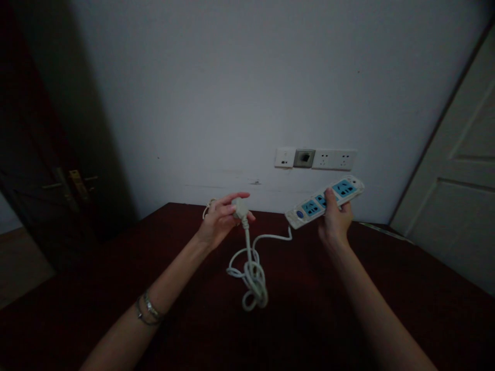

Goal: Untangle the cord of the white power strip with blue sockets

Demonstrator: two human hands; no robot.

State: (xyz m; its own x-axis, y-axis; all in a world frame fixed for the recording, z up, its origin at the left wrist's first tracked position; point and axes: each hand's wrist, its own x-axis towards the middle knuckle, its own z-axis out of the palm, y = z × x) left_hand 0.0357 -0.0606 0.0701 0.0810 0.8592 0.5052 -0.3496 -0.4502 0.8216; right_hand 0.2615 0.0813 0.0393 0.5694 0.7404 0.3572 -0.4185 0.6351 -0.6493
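Between the fingers of my left hand (222,216) is a white plug (240,208), its cord running down from it. My right hand (335,219) grips a white power strip (296,219) with blue socket faces, the thumb across its front. The strip is tilted, its right end higher. A knotted bundle of white cord (255,283) hangs between the two hands and joins the plug to the strip's lower left end. Part of the strip's middle is hidden by my thumb.
A row of wall sockets (334,159) and a grey wall plate (304,158) sit on the pale wall behind. The dark red tabletop (185,309) spreads below my hands. A dark door (38,180) stands at left, a white panelled door (464,170) at right.
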